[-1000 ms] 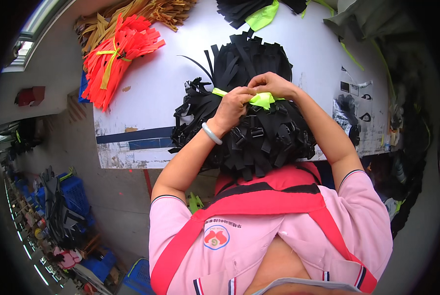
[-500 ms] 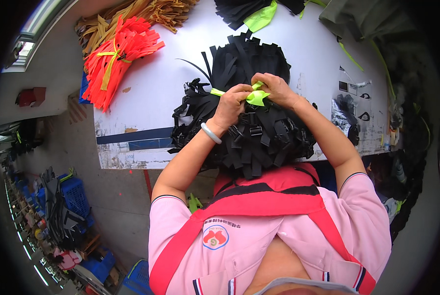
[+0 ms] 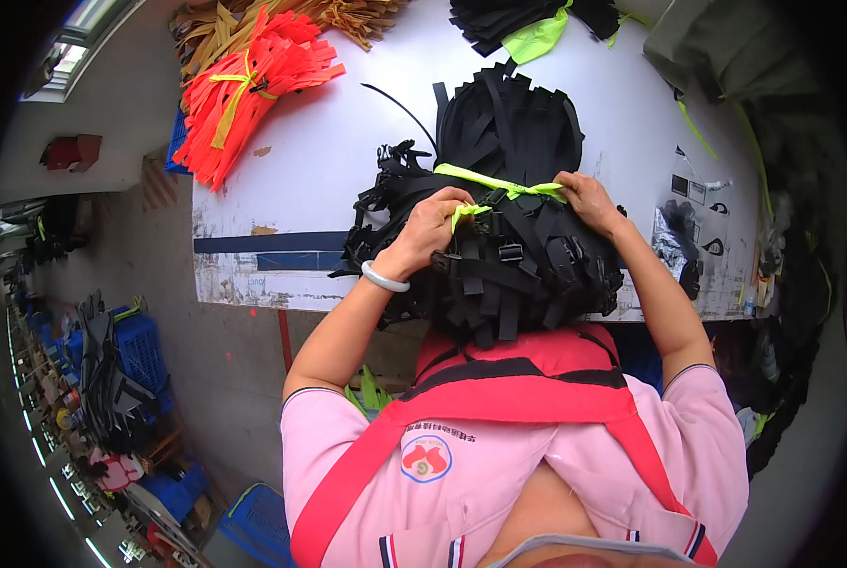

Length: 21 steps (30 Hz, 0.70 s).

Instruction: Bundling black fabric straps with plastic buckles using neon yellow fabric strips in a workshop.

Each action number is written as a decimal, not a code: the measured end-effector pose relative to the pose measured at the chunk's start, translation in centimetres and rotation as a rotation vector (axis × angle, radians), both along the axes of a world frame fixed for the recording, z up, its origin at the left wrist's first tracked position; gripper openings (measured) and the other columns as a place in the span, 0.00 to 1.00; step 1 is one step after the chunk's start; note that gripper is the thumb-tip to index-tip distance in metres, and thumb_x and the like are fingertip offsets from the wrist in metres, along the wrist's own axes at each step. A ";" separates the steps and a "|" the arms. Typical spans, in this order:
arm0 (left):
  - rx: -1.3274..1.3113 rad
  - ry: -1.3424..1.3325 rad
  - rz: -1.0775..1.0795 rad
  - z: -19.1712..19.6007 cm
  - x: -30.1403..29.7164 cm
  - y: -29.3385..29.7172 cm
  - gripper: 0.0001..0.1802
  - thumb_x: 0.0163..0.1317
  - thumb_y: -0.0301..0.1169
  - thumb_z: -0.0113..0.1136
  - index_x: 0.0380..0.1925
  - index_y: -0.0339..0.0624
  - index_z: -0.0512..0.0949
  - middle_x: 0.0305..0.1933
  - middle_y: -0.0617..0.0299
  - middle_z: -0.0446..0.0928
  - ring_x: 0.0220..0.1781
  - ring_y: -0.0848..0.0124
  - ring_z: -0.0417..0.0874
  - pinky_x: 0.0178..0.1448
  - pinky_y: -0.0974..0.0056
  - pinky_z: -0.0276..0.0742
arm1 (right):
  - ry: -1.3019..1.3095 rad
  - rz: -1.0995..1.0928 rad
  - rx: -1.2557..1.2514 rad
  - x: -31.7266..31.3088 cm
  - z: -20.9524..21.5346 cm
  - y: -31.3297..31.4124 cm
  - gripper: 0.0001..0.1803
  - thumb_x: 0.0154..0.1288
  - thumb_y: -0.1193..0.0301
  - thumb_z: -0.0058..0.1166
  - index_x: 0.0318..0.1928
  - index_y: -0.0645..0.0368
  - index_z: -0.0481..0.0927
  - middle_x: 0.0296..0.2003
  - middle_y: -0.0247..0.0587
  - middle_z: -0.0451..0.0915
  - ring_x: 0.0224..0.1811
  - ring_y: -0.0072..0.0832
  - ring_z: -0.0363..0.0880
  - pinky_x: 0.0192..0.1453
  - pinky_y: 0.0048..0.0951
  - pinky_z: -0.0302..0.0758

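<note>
A large bundle of black webbing straps with buckles (image 3: 508,123) lies at the table's near edge, against my red apron. Around its middle runs a neon yellow-green fabric strip (image 3: 485,178), crossed or knotted on top. My left hand (image 3: 430,227) is closed on one end of the strip, left of the crossing. Over on the right, my right hand (image 3: 589,201) pinches the other end. Between the hands the strip looks taut. The underside of the bundle is hidden.
An orange strap bundle (image 3: 243,95) tied with yellow lies at the far left, beside tan straps (image 3: 347,17). Another black bundle (image 3: 508,21) is at the back. Clear plastic packaging (image 3: 679,237) lies on the right. Blue crates (image 3: 139,350) stand on the floor at left.
My hands have moved apart, left hand down and left, right hand to the right, drawing out the strip's ends. The loose bunched strip between them is now stretched across the bundle.
</note>
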<state>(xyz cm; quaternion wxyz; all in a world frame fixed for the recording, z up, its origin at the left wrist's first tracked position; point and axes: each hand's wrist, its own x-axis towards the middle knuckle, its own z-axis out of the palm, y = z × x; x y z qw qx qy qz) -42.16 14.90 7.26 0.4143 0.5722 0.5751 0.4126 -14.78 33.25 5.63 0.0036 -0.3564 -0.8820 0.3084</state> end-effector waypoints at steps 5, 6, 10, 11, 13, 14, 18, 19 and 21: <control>-0.052 -0.186 0.052 -0.9 -0.5 1.1 0.14 0.68 0.32 0.52 0.32 0.32 0.80 0.42 0.60 0.78 0.43 0.69 0.78 0.49 0.67 0.71 | 0.469 -0.216 -0.684 -3.7 2.4 -0.9 0.12 0.69 0.67 0.49 0.42 0.63 0.76 0.32 0.35 0.74 0.38 0.26 0.74 0.48 0.27 0.70; -0.116 -0.288 0.052 -1.2 -0.8 1.4 0.18 0.70 0.37 0.51 0.29 0.33 0.79 0.41 0.62 0.78 0.44 0.70 0.77 0.52 0.68 0.69 | 0.636 -0.386 -0.985 -5.1 3.3 -1.7 0.11 0.71 0.66 0.48 0.40 0.62 0.76 0.32 0.34 0.74 0.37 0.26 0.73 0.48 0.26 0.70; -0.115 -1.001 0.152 0.0 0.2 4.4 0.20 0.73 0.39 0.46 0.26 0.36 0.73 0.36 0.58 0.78 0.48 0.63 0.79 0.58 0.62 0.70 | 1.029 -0.705 -1.284 -7.5 2.5 -2.0 0.14 0.74 0.63 0.45 0.31 0.59 0.71 0.27 0.32 0.69 0.30 0.22 0.68 0.43 0.24 0.69; -0.116 -1.148 0.167 0.7 0.4 5.7 0.19 0.74 0.39 0.43 0.25 0.40 0.69 0.29 0.59 0.75 0.43 0.61 0.80 0.60 0.57 0.71 | 1.089 -0.628 -1.315 -7.8 2.0 -1.8 0.17 0.75 0.62 0.43 0.29 0.57 0.67 0.24 0.31 0.66 0.27 0.21 0.64 0.39 0.23 0.68; -0.032 -1.278 0.132 2.3 0.8 7.2 0.20 0.74 0.39 0.42 0.23 0.42 0.66 0.18 0.67 0.60 0.21 0.73 0.66 0.42 0.64 0.70 | 1.082 -0.550 -1.265 -9.5 3.6 -2.6 0.21 0.75 0.58 0.41 0.25 0.54 0.61 0.20 0.28 0.60 0.21 0.19 0.55 0.31 0.22 0.63; -0.032 -1.372 0.083 2.6 0.3 7.1 0.20 0.74 0.39 0.42 0.22 0.43 0.65 0.16 0.70 0.56 0.16 0.77 0.58 0.34 0.67 0.67 | 1.076 -0.555 -1.273 -9.6 4.7 -3.0 0.21 0.75 0.58 0.41 0.25 0.54 0.61 0.20 0.28 0.60 0.21 0.19 0.55 0.31 0.22 0.63; -0.135 -1.225 0.263 2.7 -1.2 2.5 0.20 0.75 0.38 0.41 0.21 0.44 0.63 0.15 0.73 0.50 0.16 0.79 0.50 0.27 0.69 0.57 | 0.987 -0.599 -1.195 -5.7 2.5 -2.6 0.19 0.73 0.58 0.46 0.27 0.52 0.62 0.20 0.26 0.61 0.19 0.15 0.53 0.27 0.20 0.62; -0.157 -1.237 0.283 1.2 -2.1 1.0 0.20 0.74 0.38 0.41 0.21 0.44 0.63 0.15 0.73 0.50 0.16 0.79 0.50 0.27 0.69 0.57 | 0.991 -0.655 -1.200 -4.6 0.8 -2.6 0.18 0.73 0.58 0.47 0.27 0.52 0.62 0.20 0.26 0.60 0.19 0.15 0.53 0.26 0.20 0.61; -0.212 -1.255 0.328 0.7 -2.0 -0.4 0.20 0.74 0.39 0.42 0.21 0.43 0.65 0.15 0.73 0.50 0.16 0.79 0.51 0.28 0.69 0.58 | 1.006 -0.744 -1.193 -3.9 -0.4 -2.6 0.18 0.72 0.59 0.48 0.27 0.52 0.63 0.20 0.26 0.60 0.18 0.14 0.52 0.24 0.19 0.60</control>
